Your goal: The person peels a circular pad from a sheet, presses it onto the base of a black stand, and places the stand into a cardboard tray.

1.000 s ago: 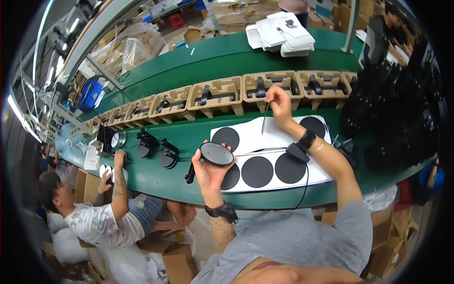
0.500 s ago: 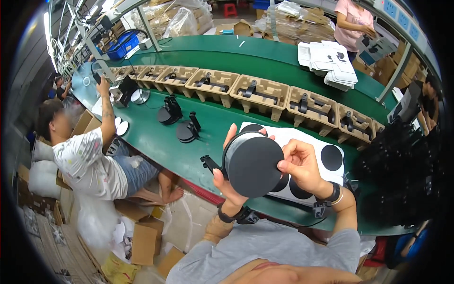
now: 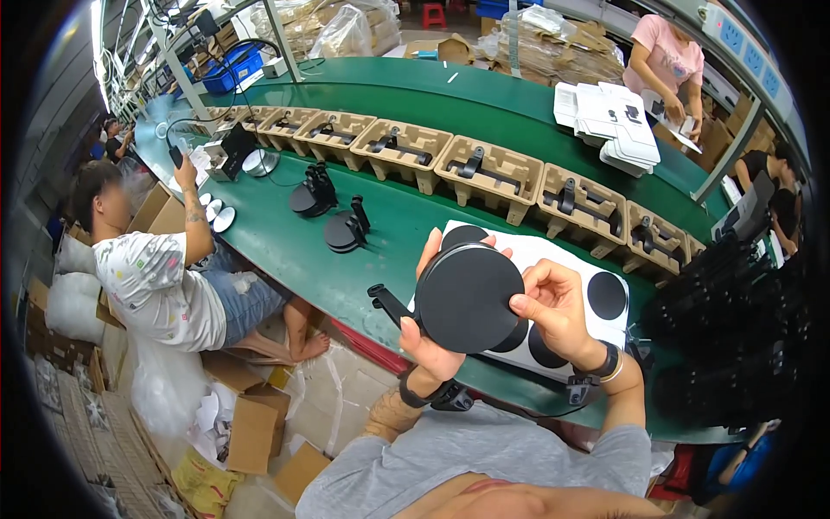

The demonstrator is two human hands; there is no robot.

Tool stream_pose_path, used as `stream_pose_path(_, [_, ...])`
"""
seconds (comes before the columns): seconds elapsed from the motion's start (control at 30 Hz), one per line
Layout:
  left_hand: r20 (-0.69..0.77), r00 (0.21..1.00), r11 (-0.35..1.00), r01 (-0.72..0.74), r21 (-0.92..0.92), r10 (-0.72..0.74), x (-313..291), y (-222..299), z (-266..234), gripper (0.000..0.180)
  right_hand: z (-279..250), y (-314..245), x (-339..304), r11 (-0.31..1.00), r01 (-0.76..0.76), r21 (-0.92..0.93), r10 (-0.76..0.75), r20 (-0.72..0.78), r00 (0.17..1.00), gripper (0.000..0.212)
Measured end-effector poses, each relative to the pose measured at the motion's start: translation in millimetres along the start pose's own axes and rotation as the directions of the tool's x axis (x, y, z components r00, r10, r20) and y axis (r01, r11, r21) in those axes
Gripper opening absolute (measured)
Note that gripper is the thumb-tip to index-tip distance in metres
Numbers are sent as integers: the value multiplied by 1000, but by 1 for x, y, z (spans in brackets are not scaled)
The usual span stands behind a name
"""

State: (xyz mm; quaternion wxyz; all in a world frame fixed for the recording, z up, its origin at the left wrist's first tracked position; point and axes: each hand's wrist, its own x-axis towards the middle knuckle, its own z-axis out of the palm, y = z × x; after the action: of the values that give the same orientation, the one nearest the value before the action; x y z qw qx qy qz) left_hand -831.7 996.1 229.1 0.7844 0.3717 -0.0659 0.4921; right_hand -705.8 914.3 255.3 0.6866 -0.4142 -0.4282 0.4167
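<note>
A co-worker [image 3: 160, 290] sits at the left of a green bench [image 3: 281, 238]; trays [image 3: 488, 196] line its middle, and a white sheet [image 3: 612, 334] with black discs [image 3: 608, 296] lies right. Above the bench, the left hand [image 3: 437, 359], fingers spread and curved, cups a black mount [image 3: 392, 305]. A round, matt black pad [image 3: 471, 298] covers most of its face, the right hand [image 3: 558, 311] pinching the pad's right edge.

A light strip [image 3: 98, 65] glows at upper left and bright light covers the green bench [image 3: 268, 221]; a black disc [image 3: 471, 298] shows sharp and matte, while a dark heap [image 3: 709, 337] at right loses detail. Fisheye distortion bows the bench; corners fall to black; blur masks the face [image 3: 114, 199] of a seated worker [image 3: 160, 290].
</note>
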Motion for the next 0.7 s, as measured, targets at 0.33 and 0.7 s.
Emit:
stream_pose_path(0.33, [-49,997,998,58,-18,-59,1,4,-4,89,8,-4,3,997,-20,-77,18,-33,999,14])
stream_pose_path(0.7, [-61,998,993,17,120,-10,-3,13,-16,93,15,2,15,688,218,-692,-278,27,960,15])
